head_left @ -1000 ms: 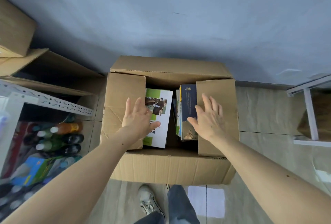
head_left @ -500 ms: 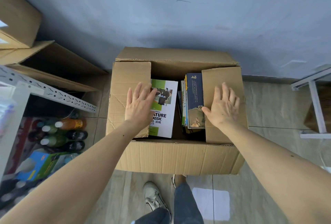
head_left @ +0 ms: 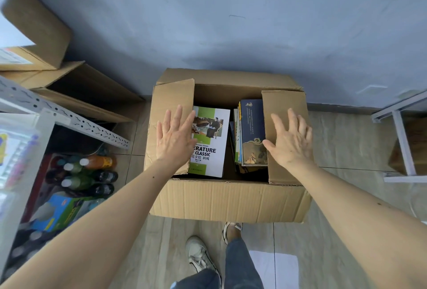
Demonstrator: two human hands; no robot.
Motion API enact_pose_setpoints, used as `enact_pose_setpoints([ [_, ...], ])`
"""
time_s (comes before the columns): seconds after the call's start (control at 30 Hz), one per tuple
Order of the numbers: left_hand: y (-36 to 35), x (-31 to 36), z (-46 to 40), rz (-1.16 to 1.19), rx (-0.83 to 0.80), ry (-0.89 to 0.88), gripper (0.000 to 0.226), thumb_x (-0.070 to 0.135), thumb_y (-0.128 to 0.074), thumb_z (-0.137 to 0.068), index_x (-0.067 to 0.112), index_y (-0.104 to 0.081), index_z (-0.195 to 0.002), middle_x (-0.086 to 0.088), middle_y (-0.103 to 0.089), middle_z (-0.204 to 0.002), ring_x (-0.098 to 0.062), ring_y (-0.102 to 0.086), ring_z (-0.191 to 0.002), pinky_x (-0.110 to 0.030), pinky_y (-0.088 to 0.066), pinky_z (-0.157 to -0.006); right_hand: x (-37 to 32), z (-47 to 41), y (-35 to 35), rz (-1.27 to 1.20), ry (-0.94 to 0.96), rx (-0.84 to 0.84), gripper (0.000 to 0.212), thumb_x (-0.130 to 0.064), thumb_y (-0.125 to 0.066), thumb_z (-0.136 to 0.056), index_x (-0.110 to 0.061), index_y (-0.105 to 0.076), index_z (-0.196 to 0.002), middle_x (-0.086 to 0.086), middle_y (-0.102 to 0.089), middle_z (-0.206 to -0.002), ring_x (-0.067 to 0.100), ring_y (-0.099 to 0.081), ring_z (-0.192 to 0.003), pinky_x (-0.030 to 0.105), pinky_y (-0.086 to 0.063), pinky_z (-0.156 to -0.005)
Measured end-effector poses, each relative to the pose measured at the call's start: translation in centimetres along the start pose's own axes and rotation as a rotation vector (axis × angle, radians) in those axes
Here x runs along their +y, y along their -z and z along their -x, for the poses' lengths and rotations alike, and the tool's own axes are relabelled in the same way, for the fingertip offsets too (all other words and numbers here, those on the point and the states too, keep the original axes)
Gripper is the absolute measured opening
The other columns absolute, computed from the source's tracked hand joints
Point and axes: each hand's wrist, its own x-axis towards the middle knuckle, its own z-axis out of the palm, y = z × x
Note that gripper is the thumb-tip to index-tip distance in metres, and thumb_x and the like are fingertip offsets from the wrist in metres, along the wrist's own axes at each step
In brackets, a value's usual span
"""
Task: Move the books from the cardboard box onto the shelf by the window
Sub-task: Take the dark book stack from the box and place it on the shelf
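Both hands lay flat on the flaps of the cardboard box (head_left: 228,198), with the books between them.

Nearest, the box's front wall stood just beyond the person's shoes (head_left: 199,255) on the tiled floor. The left hand (head_left: 174,137), fingers spread and gripping nothing, pressed the left flap (head_left: 169,106), its fingertips reaching the edge of the white-and-green book (head_left: 211,150) lying face up inside. The right hand (head_left: 290,142), likewise spread and empty, rested on the right flap (head_left: 284,103), thumb touching the dark blue book (head_left: 253,124) topping a stack. A dark gap separated the two books. The far flap leaned against the blue wall; a metal rack (head_left: 69,116) with bottles (head_left: 92,173) crowded the left side.
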Motion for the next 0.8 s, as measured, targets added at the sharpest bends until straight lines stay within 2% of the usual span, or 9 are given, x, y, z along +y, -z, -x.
enact_pose_setpoints([
  [0.1,1.8,-0.2,0.7,-0.088,-0.007,-0.056,0.061,0.027,-0.046,-0.099,0.030,-0.017,-0.153,0.002,0.005,-0.165,-0.026,0.013,-0.151,-0.051,0.001,-0.120,0.2,0.9,2.3,0.040,0.053,0.040,0.063,-0.044,-0.061,-0.089,-0.036,-0.036,-0.145,0.012,-0.011,-0.162,0.037,-0.015,-0.147,0.051,-0.021,-0.115],
  [0.2,3.9,-0.2,1.4,-0.279,-0.045,-0.074,0.060,0.026,-0.039,-0.101,0.020,-0.013,-0.156,0.003,0.005,-0.165,-0.025,0.012,-0.151,-0.051,0.000,-0.122,0.7,1.9,4.7,0.060,0.056,0.063,0.051,-0.033,-0.061,-0.091,-0.029,-0.046,-0.139,0.009,-0.011,-0.163,0.037,-0.015,-0.147,0.050,-0.020,-0.116],
  [0.27,5.6,-0.1,1.9,-0.335,-0.060,-0.038,0.061,0.032,-0.036,-0.102,0.018,-0.010,-0.156,0.001,0.005,-0.165,-0.026,0.012,-0.151,-0.051,0.000,-0.122,1.1,2.9,6.1,0.097,0.040,0.060,0.051,-0.028,-0.061,-0.090,-0.025,-0.047,-0.139,0.009,-0.009,-0.163,0.036,-0.013,-0.148,0.049,-0.020,-0.117],
  [0.33,7.2,0.0,2.4,-0.351,-0.064,0.024,0.067,0.046,-0.030,-0.101,0.015,-0.008,-0.156,-0.002,0.006,-0.165,-0.025,0.013,-0.151,-0.051,0.001,-0.121,1.2,3.6,7.3,0.149,0.040,0.037,0.062,-0.021,-0.061,-0.090,-0.023,-0.036,-0.147,0.009,-0.004,-0.164,0.035,-0.010,-0.149,0.050,-0.017,-0.118],
  [0.4,8.1,-0.1,2.8,-0.401,-0.070,0.096,0.080,0.059,-0.029,-0.096,0.010,-0.006,-0.155,-0.006,0.007,-0.164,-0.027,0.014,-0.150,-0.051,0.002,-0.121,1.2,3.7,8.3,0.168,0.068,0.012,0.078,-0.012,-0.059,-0.091,-0.024,-0.017,-0.155,0.009,0.001,-0.165,0.035,-0.005,-0.151,0.050,-0.013,-0.120],
  [0.47,8.6,-0.4,3.4,-0.496,-0.092,0.176,0.093,0.067,-0.029,-0.091,0.005,-0.002,-0.155,-0.012,0.010,-0.163,-0.029,0.017,-0.149,-0.051,0.003,-0.121,1.4,3.5,8.7,0.261,0.107,-0.014,0.078,-0.010,-0.053,-0.093,-0.020,-0.009,-0.157,0.009,0.004,-0.165,0.033,0.002,-0.152,0.050,-0.006,-0.122],
  [0.57,8.7,-0.9,4.7,-0.673,-0.151,0.241,0.101,0.075,-0.023,-0.087,0.001,-0.002,-0.153,-0.018,0.016,-0.161,-0.032,0.022,-0.147,-0.048,0.010,-0.121,1.9,3.7,8.0,0.490,0.099,-0.044,0.066,-0.035,-0.031,-0.103,-0.006,-0.005,-0.157,0.012,0.008,-0.165,0.030,0.013,-0.151,0.049,0.009,-0.119],
  [0.67,7.8,-1.8,5.3,-0.707,-0.224,0.320,0.106,0.078,-0.018,-0.085,-0.003,-0.001,-0.151,-0.021,0.017,-0.160,-0.033,0.022,-0.147,-0.045,0.011,-0.120,2.5,3.6,7.2,0.659,0.038,-0.072,0.101,-0.071,-0.021,-0.092,0.006,0.007,-0.150,0.021,0.010,-0.163,0.033,0.016,-0.150,0.049,0.013,-0.118],
  [0.8,5.2,-3.3,6.1,-0.610,-0.308,0.423,0.108,0.078,-0.015,-0.085,-0.006,0.008,-0.150,-0.023,0.015,-0.160,-0.035,0.018,-0.148,-0.046,0.007,-0.122,2.2,3.1,6.6,0.826,0.001,-0.117,0.121,-0.085,-0.017,-0.079,0.013,0.007,-0.147,0.030,0.013,-0.159,0.042,0.019,-0.147,0.049,0.012,-0.119],
])
